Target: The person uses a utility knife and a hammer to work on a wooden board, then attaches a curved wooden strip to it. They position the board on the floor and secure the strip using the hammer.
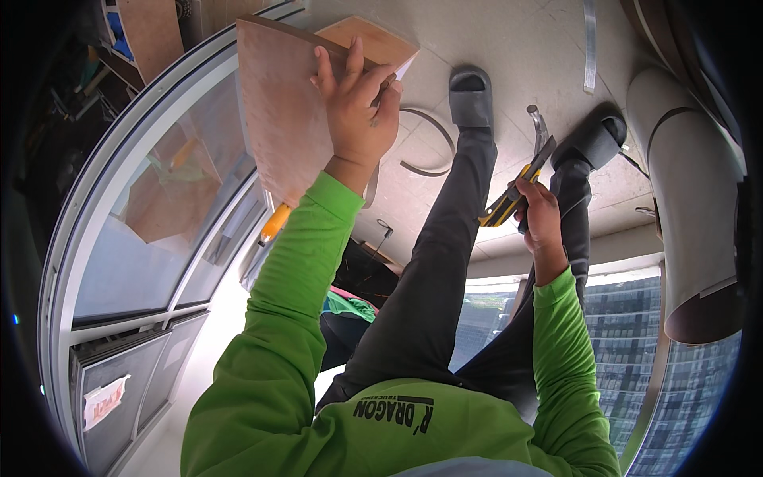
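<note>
My left hand (362,111) grips the upper edge of a brown wooden panel (278,103), two fingers stretched along its face. The panel stands tilted, and a lighter wooden board (369,40) shows behind it. In my right hand (542,216) is a yellow and black utility knife (513,192), its blade end pointing up and away from me. Just beyond the knife shows a metal hammer head (534,115). Whether the hammer lies on the floor or is also in my right hand, I cannot tell.
A curled thin strip (449,143) lies on the tiled floor near my left slipper (471,95). My right slipper (594,137) is beside the hammer head. At left stands a glass sliding door (143,254); a large rolled sheet (691,199) stands at right. An orange-handled tool (275,222) lies below the panel.
</note>
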Demonstrator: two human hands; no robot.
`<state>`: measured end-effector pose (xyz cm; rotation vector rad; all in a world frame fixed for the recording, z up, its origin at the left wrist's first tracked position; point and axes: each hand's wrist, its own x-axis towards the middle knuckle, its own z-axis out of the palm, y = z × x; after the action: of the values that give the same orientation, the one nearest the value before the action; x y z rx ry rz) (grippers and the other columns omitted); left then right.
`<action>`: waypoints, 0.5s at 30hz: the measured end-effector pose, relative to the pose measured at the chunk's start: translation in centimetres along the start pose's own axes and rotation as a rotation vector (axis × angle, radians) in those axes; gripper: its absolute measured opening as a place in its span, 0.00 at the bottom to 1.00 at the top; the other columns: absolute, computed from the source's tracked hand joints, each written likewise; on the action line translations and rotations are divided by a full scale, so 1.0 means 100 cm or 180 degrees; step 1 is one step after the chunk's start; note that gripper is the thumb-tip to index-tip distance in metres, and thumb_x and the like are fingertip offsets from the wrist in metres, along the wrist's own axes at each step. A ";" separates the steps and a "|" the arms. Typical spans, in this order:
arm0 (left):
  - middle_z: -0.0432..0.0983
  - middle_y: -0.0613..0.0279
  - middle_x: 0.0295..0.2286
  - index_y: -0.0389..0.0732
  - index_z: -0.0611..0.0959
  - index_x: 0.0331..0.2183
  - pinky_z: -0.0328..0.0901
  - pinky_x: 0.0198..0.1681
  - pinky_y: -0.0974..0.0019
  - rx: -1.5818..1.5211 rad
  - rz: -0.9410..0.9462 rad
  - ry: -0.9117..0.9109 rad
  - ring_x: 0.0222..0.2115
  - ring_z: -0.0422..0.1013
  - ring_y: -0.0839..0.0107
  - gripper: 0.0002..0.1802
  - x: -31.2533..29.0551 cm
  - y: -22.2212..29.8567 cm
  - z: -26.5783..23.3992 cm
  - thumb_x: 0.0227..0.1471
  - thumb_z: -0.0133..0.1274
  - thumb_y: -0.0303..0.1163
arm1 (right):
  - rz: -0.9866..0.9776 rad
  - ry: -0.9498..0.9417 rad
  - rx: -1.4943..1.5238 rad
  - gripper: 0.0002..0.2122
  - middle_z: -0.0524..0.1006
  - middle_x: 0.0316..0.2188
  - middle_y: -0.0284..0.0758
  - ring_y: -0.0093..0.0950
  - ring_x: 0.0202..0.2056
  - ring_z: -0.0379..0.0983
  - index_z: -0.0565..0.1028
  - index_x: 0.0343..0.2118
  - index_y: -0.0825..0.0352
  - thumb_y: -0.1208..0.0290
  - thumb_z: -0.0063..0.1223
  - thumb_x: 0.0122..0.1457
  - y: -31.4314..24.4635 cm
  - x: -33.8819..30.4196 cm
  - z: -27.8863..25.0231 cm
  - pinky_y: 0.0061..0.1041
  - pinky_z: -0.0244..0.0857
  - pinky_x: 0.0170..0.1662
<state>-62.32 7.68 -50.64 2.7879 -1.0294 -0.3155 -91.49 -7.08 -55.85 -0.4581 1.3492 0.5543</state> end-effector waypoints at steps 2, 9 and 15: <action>0.72 0.47 0.58 0.48 0.88 0.39 0.46 0.68 0.41 -0.0006 -0.0009 -0.0002 0.66 0.49 0.30 0.15 0.000 -0.001 0.000 0.46 0.66 0.31 | 0.0009 -0.0003 -0.0002 0.11 0.74 0.23 0.27 0.15 0.21 0.63 0.80 0.34 0.68 0.64 0.55 0.62 0.001 0.000 -0.001 0.17 0.57 0.24; 0.68 0.51 0.61 0.51 0.88 0.40 0.36 0.62 0.18 -0.0351 -0.0074 -0.0041 0.67 0.43 0.27 0.13 -0.002 -0.009 0.003 0.49 0.63 0.35 | -0.0027 -0.0022 0.0017 0.12 0.74 0.22 0.27 0.15 0.20 0.63 0.80 0.34 0.68 0.64 0.54 0.62 -0.004 -0.004 0.002 0.17 0.56 0.24; 0.73 0.48 0.57 0.47 0.88 0.40 0.49 0.67 0.39 -0.0004 0.0021 0.0013 0.64 0.52 0.29 0.16 0.002 0.000 -0.002 0.45 0.66 0.30 | -0.0006 0.0001 0.0043 0.12 0.74 0.23 0.27 0.15 0.20 0.63 0.80 0.34 0.69 0.64 0.54 0.62 0.001 -0.002 -0.004 0.17 0.56 0.23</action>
<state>-62.12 7.59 -50.49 2.7822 -1.0369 -0.3096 -91.87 -7.27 -55.75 -0.4483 1.3521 0.5433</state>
